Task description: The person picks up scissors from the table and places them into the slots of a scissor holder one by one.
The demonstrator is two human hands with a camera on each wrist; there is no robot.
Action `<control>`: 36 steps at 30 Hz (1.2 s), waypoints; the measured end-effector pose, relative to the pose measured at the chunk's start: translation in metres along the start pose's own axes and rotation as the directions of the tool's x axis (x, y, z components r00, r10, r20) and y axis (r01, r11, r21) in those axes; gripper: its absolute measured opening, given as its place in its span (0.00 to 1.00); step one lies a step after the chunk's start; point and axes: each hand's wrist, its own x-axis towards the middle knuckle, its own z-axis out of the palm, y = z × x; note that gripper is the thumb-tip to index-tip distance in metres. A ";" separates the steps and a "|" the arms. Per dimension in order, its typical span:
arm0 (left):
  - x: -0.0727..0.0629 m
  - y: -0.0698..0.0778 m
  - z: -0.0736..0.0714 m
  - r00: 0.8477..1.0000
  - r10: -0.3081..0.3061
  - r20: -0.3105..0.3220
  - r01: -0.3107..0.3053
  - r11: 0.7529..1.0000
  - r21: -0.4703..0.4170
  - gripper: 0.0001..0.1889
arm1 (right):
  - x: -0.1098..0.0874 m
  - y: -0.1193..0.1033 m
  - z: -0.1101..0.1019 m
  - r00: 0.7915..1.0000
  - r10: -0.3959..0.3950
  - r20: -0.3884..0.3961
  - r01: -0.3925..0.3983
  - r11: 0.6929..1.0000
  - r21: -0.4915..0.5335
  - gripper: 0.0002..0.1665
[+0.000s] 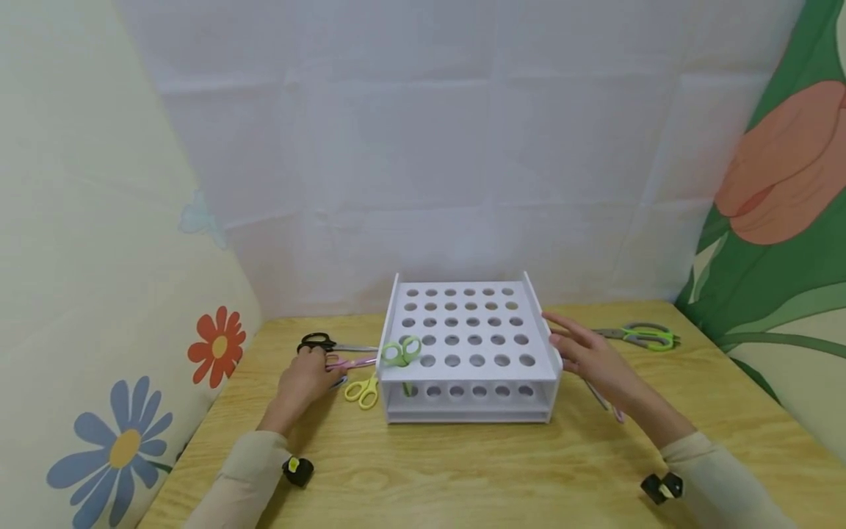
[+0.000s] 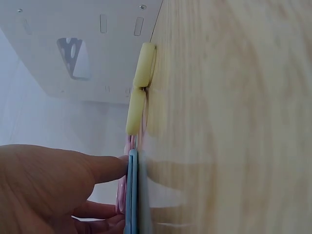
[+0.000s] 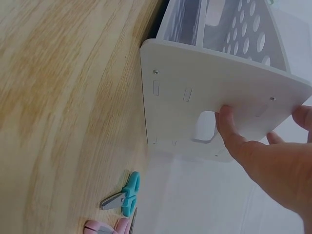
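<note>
Left of the white perforated rack (image 1: 472, 372), the left hand (image 1: 305, 382) has its thumb against the light-blue scissors (image 2: 131, 190) lying on the table (image 1: 463, 470), its other fingers by the pink-handled scissors (image 2: 121, 195); whether it grips either cannot be told. Lifting could snag the pink pair, since the handles lie so close, or nudge the yellow-handled scissors (image 2: 143, 66). The right hand (image 1: 598, 364) touches the rack's right side, fingers loosely extended, clasping nothing; too hard a push might slide the rack and jostle the green-handled scissors (image 1: 402, 353) standing in its front-left hole.
</note>
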 end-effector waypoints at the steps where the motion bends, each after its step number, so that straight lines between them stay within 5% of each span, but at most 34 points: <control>1: 0.001 0.000 0.000 1.000 0.005 0.000 -0.005 1.000 -0.001 0.34 | 0.000 0.000 0.000 1.000 -0.001 -0.001 0.001 1.000 -0.002 0.39; 12: 0.003 -0.004 0.001 0.999 0.023 -0.031 -0.024 1.000 -0.012 0.29 | -0.002 -0.001 0.001 1.000 0.006 0.000 -0.006 0.999 -0.033 0.37; 17: 0.004 -0.002 -0.001 0.997 0.038 -0.074 -0.045 0.995 -0.090 0.32 | -0.001 0.000 0.000 1.000 -0.006 -0.001 0.006 1.000 -0.015 0.37; 25: 0.008 -0.005 -0.006 0.992 0.061 -0.110 -0.091 0.952 -0.292 0.30 | -0.001 0.000 0.001 1.000 -0.015 0.010 0.015 1.000 0.000 0.37; 31: 0.007 -0.005 -0.015 0.992 0.090 -0.085 -0.114 0.929 -0.351 0.29 | -0.002 0.001 0.002 1.000 -0.008 0.013 0.008 1.000 -0.004 0.37; 36: 0.008 0.003 -0.023 0.979 0.155 -0.134 -0.194 0.911 -0.365 0.28 | -0.001 0.001 0.001 1.000 0.001 -0.006 -0.001 1.000 -0.019 0.37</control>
